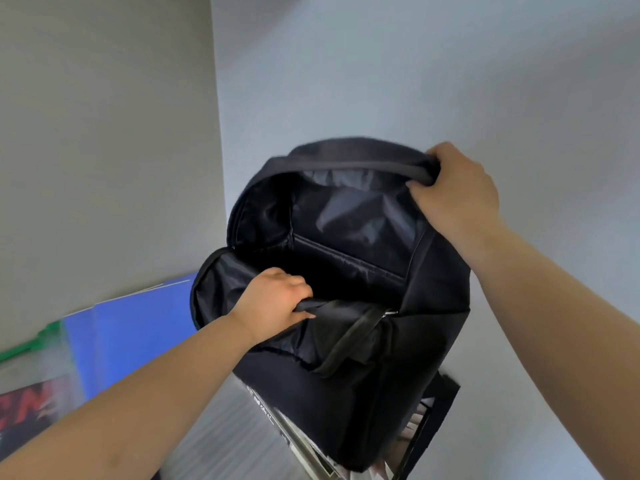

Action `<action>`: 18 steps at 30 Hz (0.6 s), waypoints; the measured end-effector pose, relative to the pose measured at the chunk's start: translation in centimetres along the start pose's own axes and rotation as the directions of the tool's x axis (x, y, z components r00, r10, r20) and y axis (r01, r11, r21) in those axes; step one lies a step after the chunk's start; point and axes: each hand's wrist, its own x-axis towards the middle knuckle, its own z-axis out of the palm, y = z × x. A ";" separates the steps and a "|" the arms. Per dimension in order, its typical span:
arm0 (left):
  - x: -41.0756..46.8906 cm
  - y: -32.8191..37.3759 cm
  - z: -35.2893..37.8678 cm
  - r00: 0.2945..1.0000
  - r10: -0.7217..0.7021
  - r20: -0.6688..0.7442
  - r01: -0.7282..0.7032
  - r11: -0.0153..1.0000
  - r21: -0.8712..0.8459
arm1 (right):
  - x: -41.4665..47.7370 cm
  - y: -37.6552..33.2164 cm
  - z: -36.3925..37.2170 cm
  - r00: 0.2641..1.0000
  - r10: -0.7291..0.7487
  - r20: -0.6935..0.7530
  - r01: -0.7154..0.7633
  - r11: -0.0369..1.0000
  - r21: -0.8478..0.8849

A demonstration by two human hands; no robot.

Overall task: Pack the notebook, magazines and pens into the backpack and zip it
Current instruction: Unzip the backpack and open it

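A black backpack (349, 368) stands in the middle of the view with its main compartment unzipped and spread wide; the dark lining inside looks bare. My left hand (273, 303) grips the near rim of the opening. My right hand (453, 192) grips the far top edge near the handle. A blue-covered book (138, 330) lies flat at the left. Beside it at the lower left is a magazine (31, 407) with red lettering, blurred. Another printed magazine (273, 424) shows partly under the backpack's base. No pens are visible.
A pale grey-white surface (519, 81) runs behind and to the right of the backpack. A beige panel (104, 133) fills the upper left. A green edge (41, 337) pokes out beyond the blue book.
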 end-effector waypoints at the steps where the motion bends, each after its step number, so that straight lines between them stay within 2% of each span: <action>1: -0.2 0.0 0.6 0.998 -0.034 0.054 0.036 0.999 -0.030 | -0.4 0.4 0.2 0.999 0.015 0.048 -0.015 1.000 -0.016; 4: 0.1 0.4 1.1 0.988 -0.076 0.135 0.094 0.987 -0.134 | -1.3 1.2 0.6 0.990 0.077 0.119 -0.075 0.997 -0.022; 7: 0.9 1.2 0.9 0.993 -0.072 0.096 0.089 0.978 -0.190 | -1.5 1.3 0.5 0.984 0.070 0.165 -0.071 0.997 0.001; 12: -0.1 1.8 1.0 0.991 -0.125 0.035 0.130 0.976 -0.174 | -3.1 0.2 0.1 0.982 -0.180 0.062 0.180 0.984 0.008; 16: -2.6 1.9 -0.1 0.976 -0.126 -0.177 0.120 0.992 -0.041 | -5.0 -0.7 0.3 0.910 -0.402 -0.100 0.401 0.915 -0.030; 18: -3.6 2.0 -0.5 0.964 -0.177 -0.197 0.166 0.984 -0.071 | -5.8 -1.0 0.5 0.874 -0.451 -0.181 0.447 0.892 -0.063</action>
